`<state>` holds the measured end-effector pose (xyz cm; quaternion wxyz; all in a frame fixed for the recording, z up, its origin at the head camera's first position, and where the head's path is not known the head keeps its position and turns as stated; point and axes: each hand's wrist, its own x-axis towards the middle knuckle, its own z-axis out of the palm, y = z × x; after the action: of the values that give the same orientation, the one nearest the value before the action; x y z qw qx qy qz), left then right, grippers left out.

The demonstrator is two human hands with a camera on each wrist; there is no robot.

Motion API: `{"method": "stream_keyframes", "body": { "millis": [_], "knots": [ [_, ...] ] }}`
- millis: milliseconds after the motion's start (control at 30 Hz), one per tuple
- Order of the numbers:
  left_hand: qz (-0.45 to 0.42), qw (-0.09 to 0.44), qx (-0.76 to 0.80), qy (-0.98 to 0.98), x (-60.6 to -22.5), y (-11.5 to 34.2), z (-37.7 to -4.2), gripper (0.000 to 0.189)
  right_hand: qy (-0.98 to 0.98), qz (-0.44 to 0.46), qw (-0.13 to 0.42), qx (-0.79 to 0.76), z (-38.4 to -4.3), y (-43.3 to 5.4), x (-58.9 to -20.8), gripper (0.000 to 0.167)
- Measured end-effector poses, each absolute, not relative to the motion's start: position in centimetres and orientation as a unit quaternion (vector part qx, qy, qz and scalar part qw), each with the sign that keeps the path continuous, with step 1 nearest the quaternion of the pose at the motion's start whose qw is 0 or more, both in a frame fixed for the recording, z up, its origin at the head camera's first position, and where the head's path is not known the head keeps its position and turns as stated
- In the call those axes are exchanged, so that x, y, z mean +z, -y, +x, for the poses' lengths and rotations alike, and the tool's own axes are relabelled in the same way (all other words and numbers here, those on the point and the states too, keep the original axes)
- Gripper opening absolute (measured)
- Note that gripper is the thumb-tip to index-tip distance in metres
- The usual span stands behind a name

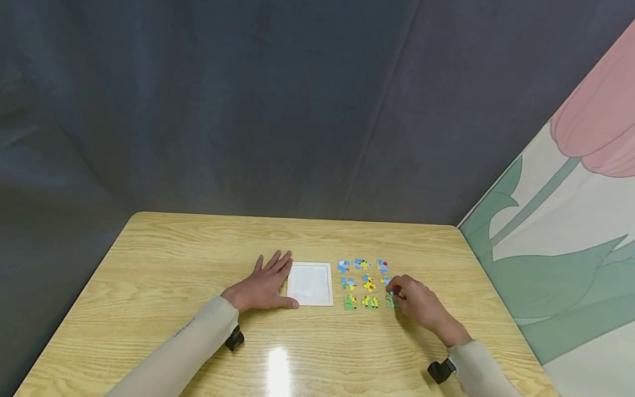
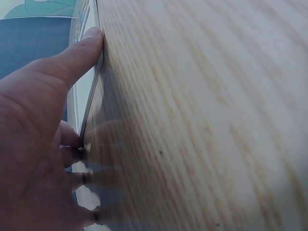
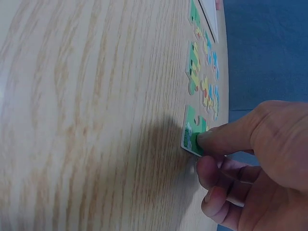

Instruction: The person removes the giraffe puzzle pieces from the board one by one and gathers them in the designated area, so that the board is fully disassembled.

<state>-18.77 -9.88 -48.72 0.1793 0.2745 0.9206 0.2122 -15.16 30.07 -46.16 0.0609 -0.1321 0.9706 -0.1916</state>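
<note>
A white square puzzle tray [image 1: 310, 283] with a raised rim lies on the table. My left hand [image 1: 265, 282] is spread along its left side, thumb at the near corner and fingertips at the far one; in the left wrist view the thumb [image 2: 86, 45] touches the rim. To the tray's right, jigsaw pieces lie apart in rows. My right hand [image 1: 416, 300] is over the right column, fingers curled. In the right wrist view its thumb and forefinger pinch the edge of a green corner puzzle piece [image 3: 190, 127], which lies on the table. A blue piece [image 1: 385, 280] is partly hidden by the fingers.
Other pieces lie nearby, such as a yellow one [image 1: 369, 283] in the middle and a green one [image 1: 350, 302] nearest the tray. The wooden table [image 1: 198, 248] meets a dark curtain [image 1: 248, 110] behind. A flower-patterned cloth [image 1: 560, 264] hangs along the right edge.
</note>
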Motion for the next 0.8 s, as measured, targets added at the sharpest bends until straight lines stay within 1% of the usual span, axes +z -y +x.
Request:
{"method": "stream_keyframes", "body": {
  "millis": [367, 600, 800],
  "knots": [
    [0.274, 0.183, 0.212, -0.92, -48.69, 9.65, -18.67, 0.106, -0.973, -0.123, 0.064, -0.183, -14.89, -30.18, -46.41, 0.011],
    [0.275, 0.185, 0.228, -0.915, -48.63, 9.51, -18.58, 0.106, -0.969, -0.11, 0.078, -0.208, -14.64, -30.38, -46.18, 0.003],
    [0.272, 0.185, 0.24, -0.913, -48.95, 10.09, -18.97, 0.108, -0.966, -0.115, 0.067, -0.222, -14.72, -30.4, -45.91, 0.004]
  ]
}}
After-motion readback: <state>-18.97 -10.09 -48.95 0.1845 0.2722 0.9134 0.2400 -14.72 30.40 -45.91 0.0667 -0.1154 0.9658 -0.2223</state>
